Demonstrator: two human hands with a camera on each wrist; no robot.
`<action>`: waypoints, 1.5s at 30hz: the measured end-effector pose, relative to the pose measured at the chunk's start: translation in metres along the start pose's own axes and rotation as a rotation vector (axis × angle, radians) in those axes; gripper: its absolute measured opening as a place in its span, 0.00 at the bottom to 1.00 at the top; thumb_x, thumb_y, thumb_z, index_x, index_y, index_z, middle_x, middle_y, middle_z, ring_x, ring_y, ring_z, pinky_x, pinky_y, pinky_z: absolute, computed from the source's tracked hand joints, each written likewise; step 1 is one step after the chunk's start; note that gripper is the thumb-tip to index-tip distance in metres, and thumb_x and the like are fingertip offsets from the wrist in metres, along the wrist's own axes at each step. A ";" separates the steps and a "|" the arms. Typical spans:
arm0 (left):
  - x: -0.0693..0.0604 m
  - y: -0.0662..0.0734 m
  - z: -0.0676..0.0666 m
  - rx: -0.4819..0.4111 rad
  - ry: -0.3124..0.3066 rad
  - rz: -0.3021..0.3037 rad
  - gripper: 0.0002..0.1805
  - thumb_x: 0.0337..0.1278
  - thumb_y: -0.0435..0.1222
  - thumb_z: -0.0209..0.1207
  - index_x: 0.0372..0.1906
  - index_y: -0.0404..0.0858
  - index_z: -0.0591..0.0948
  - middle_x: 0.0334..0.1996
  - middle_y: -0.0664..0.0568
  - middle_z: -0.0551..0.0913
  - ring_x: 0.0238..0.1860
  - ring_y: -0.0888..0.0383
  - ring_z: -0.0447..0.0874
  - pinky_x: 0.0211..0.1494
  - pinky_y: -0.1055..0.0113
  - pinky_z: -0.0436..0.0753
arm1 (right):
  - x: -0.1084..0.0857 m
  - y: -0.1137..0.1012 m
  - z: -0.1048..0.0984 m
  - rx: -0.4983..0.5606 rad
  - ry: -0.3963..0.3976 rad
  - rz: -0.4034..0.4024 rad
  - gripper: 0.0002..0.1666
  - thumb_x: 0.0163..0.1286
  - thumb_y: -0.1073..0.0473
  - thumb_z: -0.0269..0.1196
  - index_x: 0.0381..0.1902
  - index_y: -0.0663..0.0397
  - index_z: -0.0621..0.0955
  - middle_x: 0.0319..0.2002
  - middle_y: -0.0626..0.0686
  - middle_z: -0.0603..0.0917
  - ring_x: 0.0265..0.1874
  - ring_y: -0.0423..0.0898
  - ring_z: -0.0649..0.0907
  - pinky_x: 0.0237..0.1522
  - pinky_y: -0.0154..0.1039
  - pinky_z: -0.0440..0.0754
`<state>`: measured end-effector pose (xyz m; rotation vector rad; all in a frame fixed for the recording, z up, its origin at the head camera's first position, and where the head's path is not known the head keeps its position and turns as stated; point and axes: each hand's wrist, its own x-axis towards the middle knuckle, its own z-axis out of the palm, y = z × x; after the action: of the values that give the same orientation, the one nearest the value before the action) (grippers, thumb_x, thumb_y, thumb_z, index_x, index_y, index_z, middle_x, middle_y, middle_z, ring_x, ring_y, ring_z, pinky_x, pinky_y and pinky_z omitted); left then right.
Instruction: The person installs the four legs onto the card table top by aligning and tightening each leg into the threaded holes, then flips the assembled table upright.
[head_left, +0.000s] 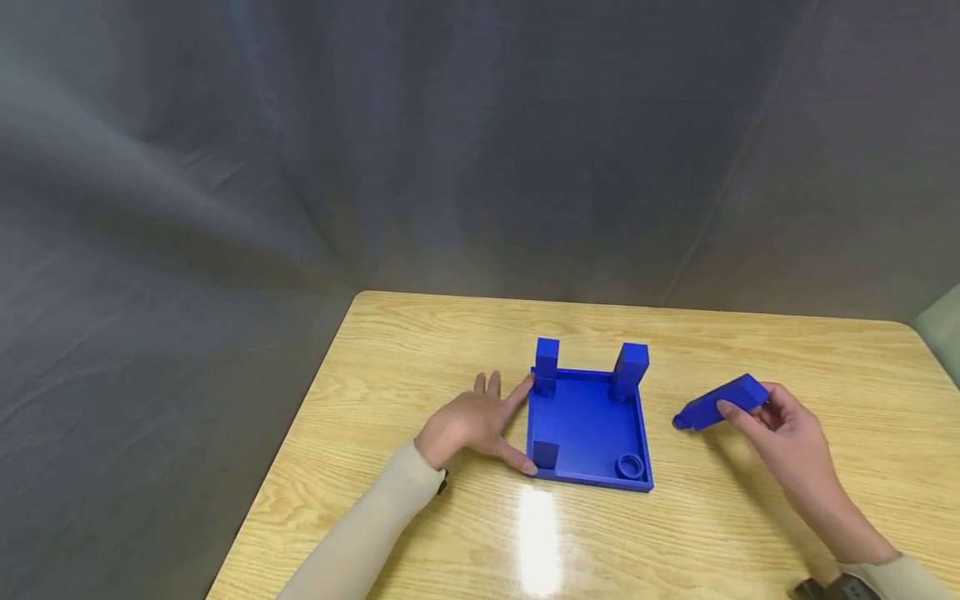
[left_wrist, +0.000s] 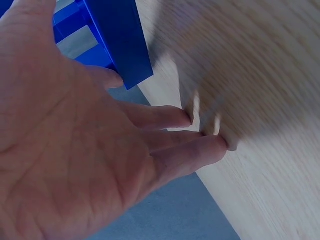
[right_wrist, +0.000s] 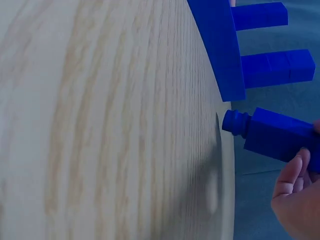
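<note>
A square blue tray-like base (head_left: 592,482) with a raised rim lies on the table. Three blue square posts stand at its corners: back left (head_left: 547,367), back right (head_left: 630,372) and front left (head_left: 546,446). At the front right corner is a round socket (head_left: 629,467). My left hand (head_left: 480,421) spreads along the base's left side, thumb at the front corner and index finger at the back. To the right, my right hand (head_left: 795,437) pinches a loose blue post (head_left: 723,402). In the right wrist view, its ridged round end (right_wrist: 236,123) points toward the base.
The wood-grain table (head_left: 405,350) carries the base and a bright glare patch in front of it. A dark grey curtain (head_left: 525,167) hangs behind and to the left. Dark wrist gear (head_left: 836,588) shows at my right sleeve.
</note>
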<state>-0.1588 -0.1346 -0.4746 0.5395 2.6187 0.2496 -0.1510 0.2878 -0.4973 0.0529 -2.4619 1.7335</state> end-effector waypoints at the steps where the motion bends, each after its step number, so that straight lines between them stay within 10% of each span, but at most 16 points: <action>1: 0.000 0.000 0.000 0.002 0.002 -0.002 0.78 0.47 0.75 0.74 0.92 0.55 0.37 0.85 0.25 0.45 0.84 0.26 0.46 0.69 0.37 0.79 | 0.000 -0.001 0.001 0.007 -0.004 -0.010 0.12 0.77 0.67 0.70 0.47 0.43 0.83 0.29 0.40 0.78 0.27 0.37 0.73 0.25 0.29 0.73; 11: 0.002 0.004 0.000 0.013 -0.001 -0.018 0.79 0.46 0.75 0.74 0.92 0.55 0.37 0.85 0.26 0.47 0.84 0.27 0.46 0.79 0.37 0.66 | -0.015 -0.014 0.005 0.139 -0.085 -0.134 0.14 0.80 0.71 0.66 0.57 0.53 0.84 0.40 0.46 0.88 0.36 0.36 0.84 0.41 0.25 0.84; 20: 0.004 0.006 -0.002 0.047 -0.010 -0.033 0.81 0.43 0.75 0.75 0.92 0.54 0.37 0.85 0.26 0.48 0.84 0.27 0.49 0.81 0.39 0.64 | -0.032 -0.025 0.014 -0.012 -0.113 -0.229 0.17 0.79 0.74 0.64 0.62 0.61 0.82 0.42 0.46 0.88 0.34 0.40 0.83 0.37 0.28 0.83; 45: 0.003 0.004 -0.001 0.054 -0.010 -0.030 0.80 0.45 0.76 0.73 0.91 0.54 0.36 0.85 0.27 0.47 0.84 0.28 0.47 0.83 0.37 0.58 | -0.045 -0.028 0.048 0.028 -0.292 -0.356 0.19 0.75 0.80 0.64 0.61 0.66 0.82 0.48 0.51 0.88 0.44 0.41 0.87 0.45 0.31 0.87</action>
<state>-0.1604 -0.1299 -0.4741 0.5182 2.6278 0.1664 -0.1078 0.2309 -0.4932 0.7478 -2.4194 1.6982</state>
